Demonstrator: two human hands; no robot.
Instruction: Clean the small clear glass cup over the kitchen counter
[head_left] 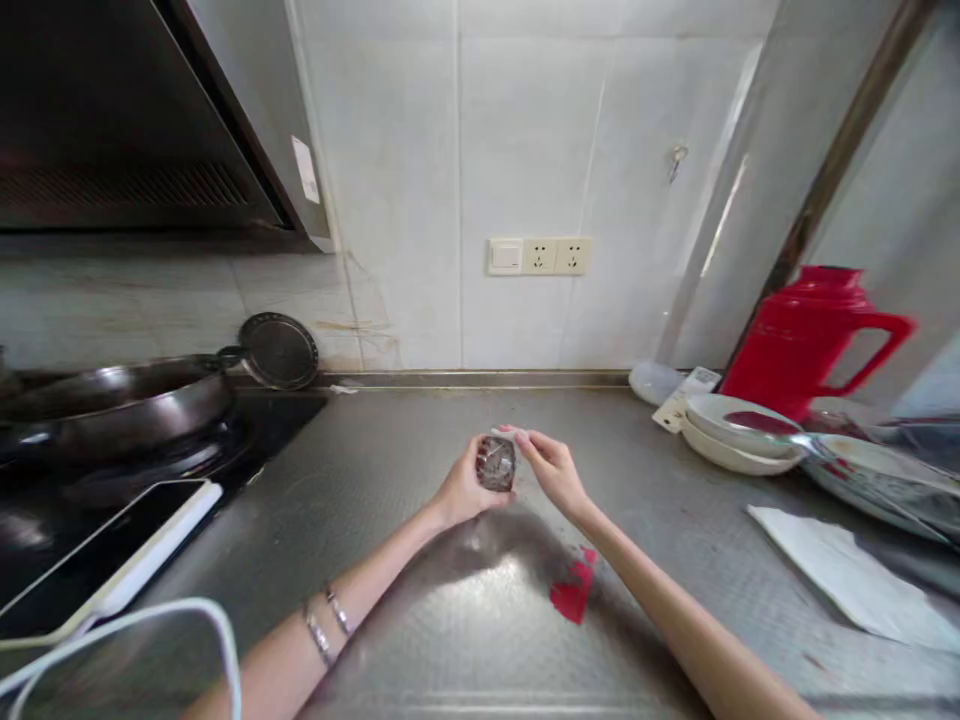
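Over the middle of the metal counter, my left hand is wrapped round a small, dark, shiny round item, whose exact kind I cannot make out. My right hand is closed in a pinch at the upper right of this item, with a small pale piece at its fingertips. Both hands are close together above the counter. Red torn scraps lie on the metal below and to the right of them.
At the left, a pan sits on the black stove, near a phone with a white cable. Stacked bowls, a red jug and a white cloth or paper are at the right. The tiled wall rises behind.
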